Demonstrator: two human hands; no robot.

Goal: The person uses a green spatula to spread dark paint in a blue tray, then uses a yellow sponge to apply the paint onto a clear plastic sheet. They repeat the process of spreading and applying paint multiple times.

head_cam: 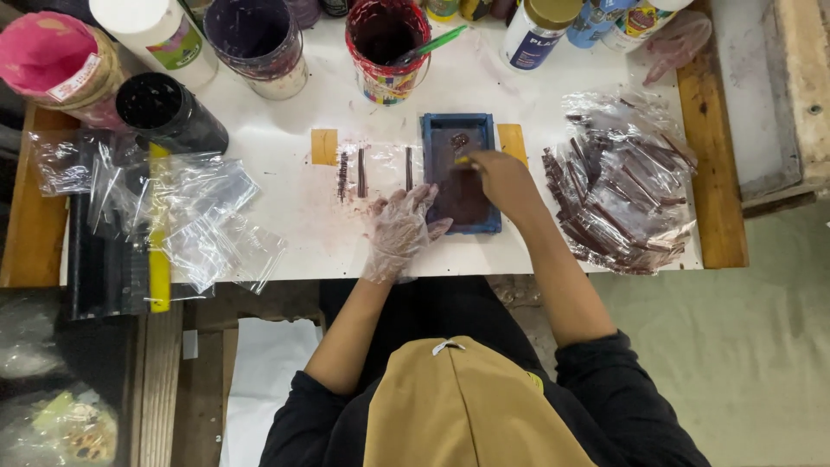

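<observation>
A small blue rectangular tray filled with dark maroon paste lies on the white table. My left hand, in a thin clear plastic glove, rests spread flat against the tray's left edge. My right hand, bare, is closed around a small yellow-tipped tool and presses it into the paste near the tray's top. Left of the tray, three thin dark sticks lie in a smeared patch.
A heap of dark filled sticks on clear plastic lies at right. Loose clear bags and a yellow ruler sit at left. Paint buckets, a black tube and bottles line the far edge.
</observation>
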